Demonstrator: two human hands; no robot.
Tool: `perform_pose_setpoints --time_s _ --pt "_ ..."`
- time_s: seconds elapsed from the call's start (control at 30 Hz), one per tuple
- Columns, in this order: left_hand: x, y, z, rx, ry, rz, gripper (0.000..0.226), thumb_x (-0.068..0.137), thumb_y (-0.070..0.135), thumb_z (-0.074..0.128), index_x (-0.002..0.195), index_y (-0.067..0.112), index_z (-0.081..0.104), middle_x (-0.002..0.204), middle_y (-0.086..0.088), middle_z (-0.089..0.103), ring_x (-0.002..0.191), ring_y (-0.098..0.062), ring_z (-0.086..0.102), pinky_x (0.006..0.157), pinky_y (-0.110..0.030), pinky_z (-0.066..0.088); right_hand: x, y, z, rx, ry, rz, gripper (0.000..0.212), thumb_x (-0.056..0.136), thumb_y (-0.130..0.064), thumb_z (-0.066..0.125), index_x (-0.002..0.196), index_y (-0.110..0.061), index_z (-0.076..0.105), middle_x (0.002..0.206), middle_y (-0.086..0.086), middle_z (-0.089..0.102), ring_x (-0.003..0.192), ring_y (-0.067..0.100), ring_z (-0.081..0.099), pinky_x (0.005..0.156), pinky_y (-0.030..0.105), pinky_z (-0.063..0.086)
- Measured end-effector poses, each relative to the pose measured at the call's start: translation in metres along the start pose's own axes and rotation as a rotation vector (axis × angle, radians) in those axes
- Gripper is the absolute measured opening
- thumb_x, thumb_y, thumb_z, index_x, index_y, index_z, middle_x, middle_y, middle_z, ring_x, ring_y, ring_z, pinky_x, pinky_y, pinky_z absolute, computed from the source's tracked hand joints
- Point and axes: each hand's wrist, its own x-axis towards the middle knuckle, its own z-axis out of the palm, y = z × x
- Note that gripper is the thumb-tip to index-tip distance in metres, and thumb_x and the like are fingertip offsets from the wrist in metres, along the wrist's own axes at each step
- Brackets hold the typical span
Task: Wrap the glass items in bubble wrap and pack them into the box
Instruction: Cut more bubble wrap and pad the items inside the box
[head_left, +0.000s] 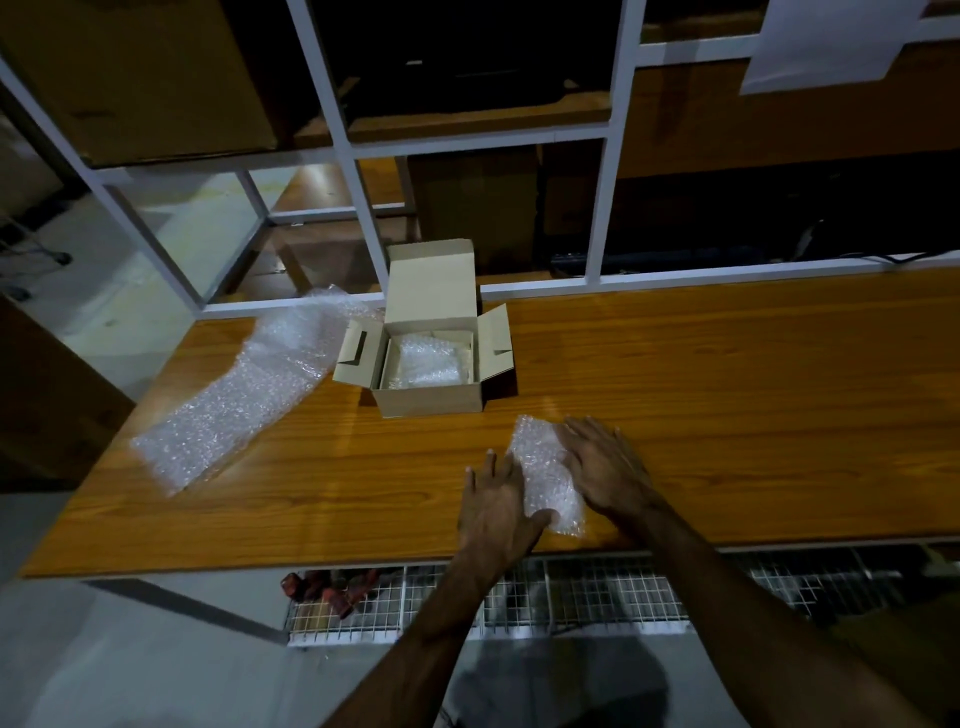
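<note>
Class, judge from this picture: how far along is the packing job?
Done: one wrapped bundle already lies in the open box. In hand: left hand and right hand press a second bubble-wrapped bundle on the table. Left: boxing it; a spare bubble wrap sheet remains.

Both bare forearms reaching forward and converging at the bubble-wrapped bundle (543, 470). Left hand (493, 506) just left of the bundle, fingers straight and spread, thumb lying against its near end. Right hand (605, 467) flat on the bundle's right side, palm down, fingers extended and slightly splayed.
</note>
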Motion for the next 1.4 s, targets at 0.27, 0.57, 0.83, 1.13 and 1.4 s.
perform_pose_setpoints --time_s 0.27,0.57,0.83,1.13,1.4 --pt "0.0 -0.002 -0.013 -0.203 0.056 -0.258 0.092 0.056 0.083 0.076 0.127 0.026 0.065 0.147 -0.011 0.044 0.143 -0.033 0.034 0.118 -0.056 0.037 0.025 0.0 -0.026 0.228 -0.11 0.293 0.045 0.081 -0.043 0.082 0.122 -0.033 0.065 0.126 -0.001 0.067 0.12 0.026 0.059 0.111 0.053 0.038" --pt "-0.013 0.013 -0.03 -0.963 0.28 -0.309 0.031 0.077 0.039 0.073 0.088 0.015 0.056 0.084 -0.003 0.065 0.076 -0.021 0.064 0.063 -0.043 0.056 0.017 0.004 -0.042 0.77 -0.106 0.34 0.029 0.089 -0.007 0.077 0.114 -0.008 0.063 0.113 0.009 0.073 0.093 0.02 0.073 0.068 0.029 0.058" --pt "-0.006 0.008 -0.064 -1.502 0.497 -0.47 0.038 0.099 0.0 0.065 0.123 0.013 0.038 0.117 -0.013 0.066 0.089 -0.021 0.071 0.056 -0.022 0.056 -0.014 -0.04 -0.062 1.153 0.161 0.29 0.056 0.09 -0.001 0.075 0.132 -0.015 0.042 0.115 -0.004 0.055 0.09 0.014 0.064 0.052 0.014 0.053" --pt "-0.008 -0.018 -0.067 -1.312 0.594 -0.286 0.031 0.1 -0.011 0.05 0.106 0.011 0.071 0.114 -0.004 0.071 0.106 -0.015 0.067 0.087 -0.028 0.054 -0.016 -0.061 -0.037 1.069 0.139 0.212 0.018 0.098 -0.006 0.065 0.105 -0.019 0.075 0.12 -0.011 0.072 0.116 0.004 0.062 0.109 0.044 0.05" --pt "-0.01 -0.043 -0.075 -1.29 0.312 -0.201 0.067 0.076 -0.018 0.08 0.135 0.01 0.068 0.142 0.0 0.063 0.126 -0.011 0.058 0.081 -0.016 0.058 -0.002 -0.079 -0.044 0.894 0.085 0.073 0.055 0.093 -0.003 0.071 0.139 -0.033 0.061 0.163 -0.005 0.041 0.153 0.014 0.031 0.108 0.024 0.033"
